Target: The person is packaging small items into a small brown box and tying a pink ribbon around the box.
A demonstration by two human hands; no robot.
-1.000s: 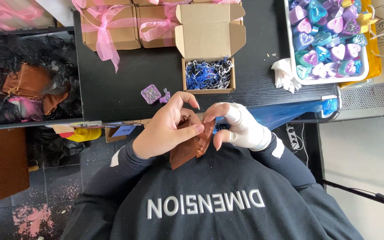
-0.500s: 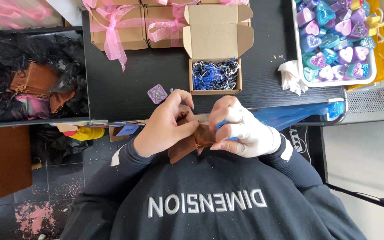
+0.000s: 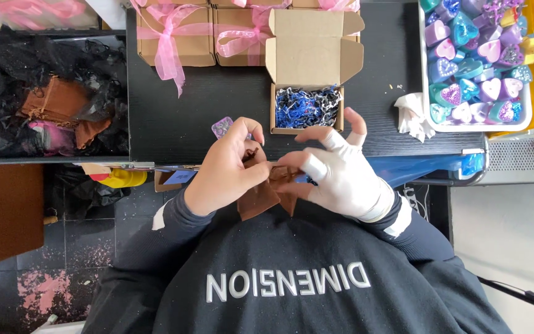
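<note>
We hold a small brown fabric pouch (image 3: 266, 193) just below the near edge of the dark surface (image 3: 193, 111), above the lap; our left hand (image 3: 227, 170) pinches its top at the mouth, and our right hand (image 3: 341, 176), in a white glove, grips the same top edge with thumb and forefinger while the other fingers splay free. At 12 o'clock from the pouch stands an open cardboard box (image 3: 307, 93) lined with blue and black shredded paper; at 11 o'clock lies a small purple heart (image 3: 222, 127). Ribboned boxes (image 3: 177, 37) sit at 11 o'clock farther off, a tray of coloured hearts (image 3: 474, 62) at 2 o'clock. In our judgement the pouch, held clear of the surface, could slip to the floor should either pinch loosen.
</note>
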